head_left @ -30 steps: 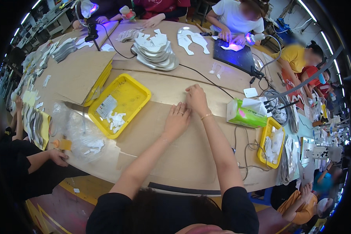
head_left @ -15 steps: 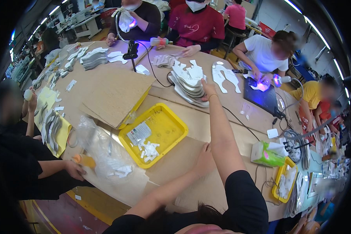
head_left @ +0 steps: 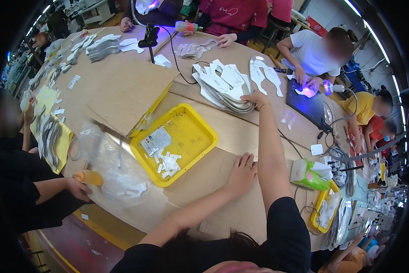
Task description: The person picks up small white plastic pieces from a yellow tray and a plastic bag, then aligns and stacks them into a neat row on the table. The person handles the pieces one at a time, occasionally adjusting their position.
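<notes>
My right arm reaches far across the table, and my right hand (head_left: 255, 99) grips the right edge of a stack of white, curved cut-out pieces (head_left: 222, 84). The upper pieces lie fanned and uneven. Thumb and fingers are closed at the stack's edge; the fingertips are partly hidden. My left hand (head_left: 241, 176) rests palm down on the brown board covering the table (head_left: 204, 200), fingers stretched out and holding nothing. Left of it stands a yellow tray (head_left: 209, 141) with small white strips (head_left: 169, 164) and a silvery printed packet (head_left: 155, 142).
A cardboard sheet (head_left: 127, 95) lies beyond the tray. Crumpled clear plastic (head_left: 118, 166) and an orange-capped bottle (head_left: 88, 177), near a co-worker's hand, are at left. A green tissue pack (head_left: 309, 173) and cables lie right. Other people work around the table; a lamp (head_left: 334, 88) glows violet.
The view has shifted slightly. My right hand still holds the stack's edge, and the upper pieces now look more spread. My left hand's fingers show more clearly on the board.
</notes>
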Tool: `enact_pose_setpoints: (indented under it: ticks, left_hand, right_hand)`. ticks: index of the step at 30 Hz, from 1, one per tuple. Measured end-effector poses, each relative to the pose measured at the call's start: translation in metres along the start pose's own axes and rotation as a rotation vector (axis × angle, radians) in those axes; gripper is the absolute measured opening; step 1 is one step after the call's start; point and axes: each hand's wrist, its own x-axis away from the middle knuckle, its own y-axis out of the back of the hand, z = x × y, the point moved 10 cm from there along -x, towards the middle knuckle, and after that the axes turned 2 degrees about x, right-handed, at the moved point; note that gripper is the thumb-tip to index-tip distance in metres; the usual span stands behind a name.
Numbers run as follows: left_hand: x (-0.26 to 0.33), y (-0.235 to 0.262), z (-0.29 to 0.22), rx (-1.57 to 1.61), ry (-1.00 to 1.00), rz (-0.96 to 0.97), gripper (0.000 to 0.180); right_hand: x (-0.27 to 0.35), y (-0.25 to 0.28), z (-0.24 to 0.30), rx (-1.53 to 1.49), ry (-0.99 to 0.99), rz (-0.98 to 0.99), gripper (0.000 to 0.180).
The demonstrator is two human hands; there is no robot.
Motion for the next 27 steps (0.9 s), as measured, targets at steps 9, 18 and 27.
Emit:
enact_pose_setpoints:
  ticks: [9,18,27]
  left_hand:
    - [0.000,-0.013,0.003,-0.016,0.023,0.098,0.049]
    - [-0.006,0.015,0.026,0.521,0.220,0.031,0.040]
    - [-0.082,0.109,0.169,0.232,0.483,0.232,0.025]
  right_hand:
    - [0.023,-0.008,0.016,-0.455,0.146,-0.029,0.078]
    - [0.102,0.077,0.055,-0.548,0.324,-0.091,0.042]
    - [0.377,0.181,-0.047,-0.314,0.424,-0.259,0.066]
